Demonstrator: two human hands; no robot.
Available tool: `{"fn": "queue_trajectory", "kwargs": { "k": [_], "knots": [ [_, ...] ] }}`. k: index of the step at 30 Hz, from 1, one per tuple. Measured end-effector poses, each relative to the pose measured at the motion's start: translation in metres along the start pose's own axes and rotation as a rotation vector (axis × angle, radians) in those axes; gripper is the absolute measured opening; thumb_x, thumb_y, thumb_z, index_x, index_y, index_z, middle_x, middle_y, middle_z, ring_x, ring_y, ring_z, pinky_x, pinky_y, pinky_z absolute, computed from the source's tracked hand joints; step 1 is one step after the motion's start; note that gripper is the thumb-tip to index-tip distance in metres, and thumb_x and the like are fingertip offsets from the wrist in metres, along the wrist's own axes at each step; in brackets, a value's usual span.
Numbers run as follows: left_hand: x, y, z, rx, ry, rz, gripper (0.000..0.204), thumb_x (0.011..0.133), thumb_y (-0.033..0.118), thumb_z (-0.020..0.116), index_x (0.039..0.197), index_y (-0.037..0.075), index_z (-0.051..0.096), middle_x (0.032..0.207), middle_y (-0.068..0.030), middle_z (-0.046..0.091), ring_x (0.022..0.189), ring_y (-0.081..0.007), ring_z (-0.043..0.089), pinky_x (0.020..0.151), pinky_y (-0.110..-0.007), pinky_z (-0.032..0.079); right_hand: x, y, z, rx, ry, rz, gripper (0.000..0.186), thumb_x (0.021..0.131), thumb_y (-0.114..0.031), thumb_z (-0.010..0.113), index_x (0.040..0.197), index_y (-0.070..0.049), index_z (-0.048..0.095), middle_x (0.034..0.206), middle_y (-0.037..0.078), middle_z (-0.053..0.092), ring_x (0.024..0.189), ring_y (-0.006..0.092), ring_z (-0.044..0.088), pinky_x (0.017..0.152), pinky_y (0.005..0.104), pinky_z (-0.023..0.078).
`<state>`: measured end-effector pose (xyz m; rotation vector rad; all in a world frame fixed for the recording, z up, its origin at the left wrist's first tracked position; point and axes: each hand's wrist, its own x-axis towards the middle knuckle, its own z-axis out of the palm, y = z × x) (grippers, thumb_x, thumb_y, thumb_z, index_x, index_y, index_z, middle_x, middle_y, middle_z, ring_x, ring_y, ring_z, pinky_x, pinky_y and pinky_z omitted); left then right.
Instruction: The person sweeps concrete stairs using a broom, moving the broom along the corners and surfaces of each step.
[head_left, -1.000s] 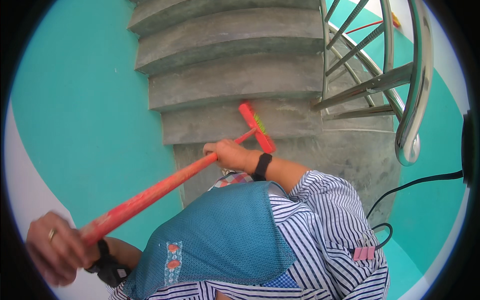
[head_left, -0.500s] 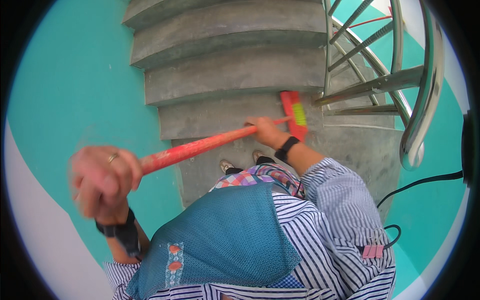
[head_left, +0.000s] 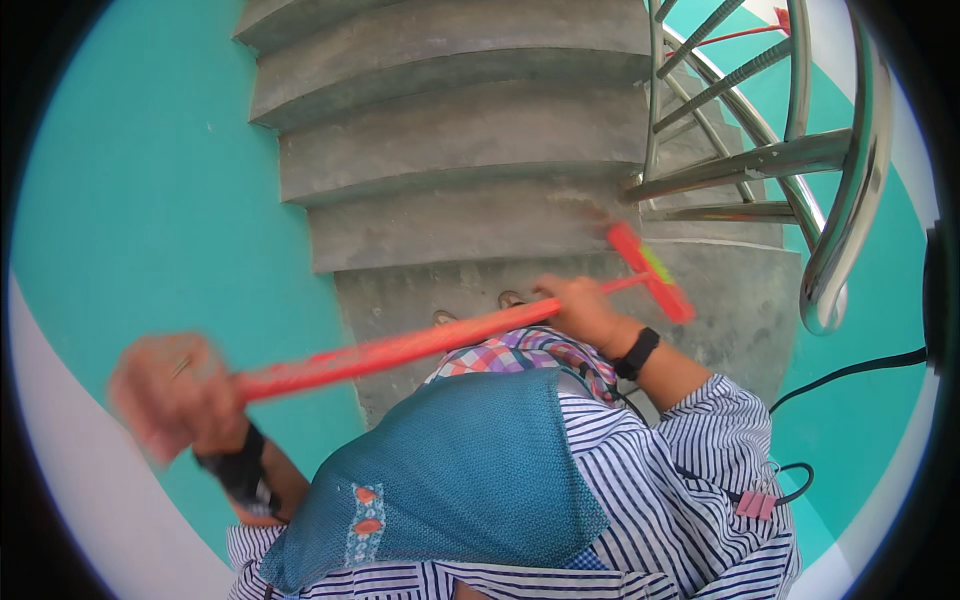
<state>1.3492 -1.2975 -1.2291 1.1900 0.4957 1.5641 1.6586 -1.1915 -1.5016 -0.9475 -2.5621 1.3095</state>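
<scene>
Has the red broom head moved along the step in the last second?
Yes. The broom head has swept to the right along the concrete step, ending closer to the steel railing.

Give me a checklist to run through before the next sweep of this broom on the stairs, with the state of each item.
1. Left hand closed on the top end of the red broom handle: cannot tell, the hand is blurred.
2. Right hand gripping the handle low, near the head: ok.
3. Broom head over the concrete step: ok; contact with the surface cannot tell.
4. Head apart from the metal railing: ok, though close beside it.
5. Feet planted on a step: cannot tell, only the toes show.
6. Black cable away from the broom: ok.
</scene>
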Motion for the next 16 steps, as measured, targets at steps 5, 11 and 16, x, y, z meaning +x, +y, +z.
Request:
{"fn": "queue_trajectory", "kwargs": {
  "k": [5,11,16],
  "knots": [
    [-0.027,-0.105,-0.007,0.32,0.206,-0.607,0.026,0.078,0.002,0.051,0.054,0.006,0.041,0.05,0.0003,0.042,0.046,-0.0172,0.044,0.054,-0.036,0.044,-0.029,0.112,0.025,-0.132,0.047,0.137,0.015,0.076,-0.013,0.06,0.091,-0.011,0.061,0.076,0.017,0.064,0.073,0.0365,0.062,0.065,0.045,0.049],
    [-0.033,-0.006,0.014,0.203,0.2,-0.158,0.02,0.08,0.005,0.054,0.06,0.007,0.057,0.04,0.0052,0.036,0.028,-0.008,0.031,0.032,-0.022,0.031,0.039,0.03,0.048,0.145,0.042,-0.11,0.017,0.075,-0.012,0.061,0.093,-0.012,0.062,0.074,0.016,0.063,0.073,0.0371,0.061,0.065,0.0459,0.048],
    [0.022,0.034,0.031,-0.136,-0.545,0.113,0.012,0.065,-0.008,0.06,0.058,0.001,0.06,0.049,-0.007,0.048,0.041,-0.0147,0.049,0.04,-0.027,0.042,0.058,-0.046,0.037,0.221,0.019,-0.234,0.021,0.074,-0.015,0.066,0.093,-0.009,0.059,0.078,0.014,0.064,0.074,0.0374,0.062,0.062,0.0451,0.048]
  ]
}}
